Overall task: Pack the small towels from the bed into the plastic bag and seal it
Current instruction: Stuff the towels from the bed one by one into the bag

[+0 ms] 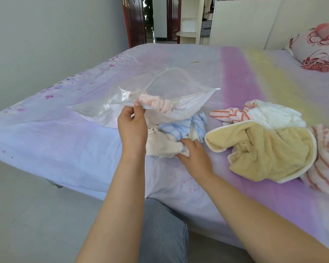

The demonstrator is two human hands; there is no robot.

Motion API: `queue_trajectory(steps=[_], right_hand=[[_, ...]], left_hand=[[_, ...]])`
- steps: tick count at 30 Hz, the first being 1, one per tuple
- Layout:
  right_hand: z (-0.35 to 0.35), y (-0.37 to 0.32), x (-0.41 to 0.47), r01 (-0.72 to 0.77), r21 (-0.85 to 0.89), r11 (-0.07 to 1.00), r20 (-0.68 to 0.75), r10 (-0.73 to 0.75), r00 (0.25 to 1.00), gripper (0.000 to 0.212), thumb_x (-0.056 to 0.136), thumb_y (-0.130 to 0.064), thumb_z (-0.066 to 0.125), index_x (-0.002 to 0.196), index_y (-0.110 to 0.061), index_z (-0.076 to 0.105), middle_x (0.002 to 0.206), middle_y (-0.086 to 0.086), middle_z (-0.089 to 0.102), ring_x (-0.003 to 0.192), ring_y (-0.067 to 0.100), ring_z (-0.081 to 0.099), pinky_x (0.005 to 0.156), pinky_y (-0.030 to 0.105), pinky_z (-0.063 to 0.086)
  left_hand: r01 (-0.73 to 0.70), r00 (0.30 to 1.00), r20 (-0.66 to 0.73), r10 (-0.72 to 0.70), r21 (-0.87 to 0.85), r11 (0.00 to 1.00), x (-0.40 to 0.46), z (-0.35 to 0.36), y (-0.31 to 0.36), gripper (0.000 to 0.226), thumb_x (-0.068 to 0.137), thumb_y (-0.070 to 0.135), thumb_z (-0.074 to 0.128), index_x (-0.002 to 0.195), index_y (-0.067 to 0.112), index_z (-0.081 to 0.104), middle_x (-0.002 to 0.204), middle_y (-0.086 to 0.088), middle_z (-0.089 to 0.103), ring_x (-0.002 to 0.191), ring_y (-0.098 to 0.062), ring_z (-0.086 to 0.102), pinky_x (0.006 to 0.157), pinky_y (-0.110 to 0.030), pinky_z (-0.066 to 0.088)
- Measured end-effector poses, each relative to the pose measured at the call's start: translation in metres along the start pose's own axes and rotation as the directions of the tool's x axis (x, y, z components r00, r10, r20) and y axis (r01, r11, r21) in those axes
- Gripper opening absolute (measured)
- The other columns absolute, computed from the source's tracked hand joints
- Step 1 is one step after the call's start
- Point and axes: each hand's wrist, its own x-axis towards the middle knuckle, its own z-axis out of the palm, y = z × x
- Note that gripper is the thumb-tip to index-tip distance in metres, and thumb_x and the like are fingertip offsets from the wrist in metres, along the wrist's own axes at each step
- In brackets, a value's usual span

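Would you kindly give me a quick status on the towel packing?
Left hand pinches plastic bag mouth open. Right hand grips cream-and-blue towel. Pink towel already inside. Nothing blocking.

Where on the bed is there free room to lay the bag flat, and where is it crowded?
Bare sheet lies left of the left hand, from the plastic bag down to the bed's near edge, and behind the bag. It is crowded on the right: the blue towel, yellow towel and striped towels.

A floral pillow (319, 52) lies near a dark red door (134, 21).
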Motion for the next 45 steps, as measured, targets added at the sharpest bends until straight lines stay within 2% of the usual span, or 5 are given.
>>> queue_trajectory(steps=[5, 16, 22, 40, 45], right_hand=[[-0.032, 0.007, -0.035, 0.044, 0.34, 0.939, -0.248, 0.045, 0.968, 0.044, 0.088, -0.009, 0.063, 0.125, -0.03, 0.051, 0.121, -0.011, 0.051, 0.116, 0.005, 0.046, 0.092, 0.007, 0.033], [-0.133, -0.006, -0.035, 0.238, 0.438, 0.867, -0.734, 0.193, 0.651, 0.032, 0.089, -0.002, 0.044, 0.11, -0.026, 0.049, 0.111, -0.002, 0.054, 0.11, 0.01, 0.051, 0.102, 0.022, 0.038], [-0.105, 0.009, -0.059, -0.075, 0.111, 0.991, 0.017, 0.074, 0.997, 0.027, 0.085, -0.034, 0.059, 0.11, -0.044, 0.057, 0.128, -0.006, 0.049, 0.128, 0.012, 0.041, 0.11, 0.027, 0.028], [-0.14, -0.013, -0.079, -0.24, -0.489, 0.839, 0.411, 0.464, 0.785, 0.068, 0.071, -0.069, 0.061, 0.114, -0.017, 0.057, 0.111, 0.001, 0.058, 0.102, 0.018, 0.057, 0.072, 0.03, 0.045], [-0.095, 0.008, -0.12, -0.165, -0.547, 0.821, 0.457, 0.458, 0.762, 0.133, 0.066, -0.06, 0.072, 0.146, -0.018, -0.026, 0.158, 0.007, -0.017, 0.147, 0.032, -0.005, 0.111, 0.043, 0.029]], left_hand=[[0.063, 0.998, 0.03, -0.061, -0.069, 0.996, -0.002, 0.001, -0.005, 0.03, 0.098, 0.034, 0.048, 0.078, 0.016, 0.062, 0.09, 0.008, 0.072, 0.094, -0.012, 0.068, 0.085, -0.028, 0.053], [0.149, 0.987, 0.074, -0.139, -0.148, 0.978, -0.022, 0.011, -0.005, 0.025, 0.098, 0.03, 0.053, 0.08, 0.016, 0.064, 0.094, 0.002, 0.069, 0.087, -0.002, 0.067, 0.096, -0.037, 0.052], [0.177, 0.982, 0.088, -0.165, -0.148, 0.973, -0.033, 0.02, -0.012, 0.025, 0.098, 0.03, 0.054, 0.08, 0.015, 0.063, 0.094, 0.003, 0.07, 0.092, -0.006, 0.068, 0.095, -0.039, 0.053], [0.18, 0.982, 0.087, -0.166, -0.18, 0.967, -0.05, 0.023, -0.016, 0.026, 0.1, 0.025, 0.05, 0.078, 0.016, 0.06, 0.089, 0.002, 0.069, 0.09, -0.011, 0.073, 0.079, -0.028, 0.057], [0.185, 0.982, 0.077, -0.172, -0.197, 0.963, -0.057, 0.031, -0.017, 0.027, 0.1, 0.024, 0.049, 0.076, 0.016, 0.058, 0.083, 0.006, 0.068, 0.084, -0.013, 0.074, 0.078, -0.028, 0.058]])
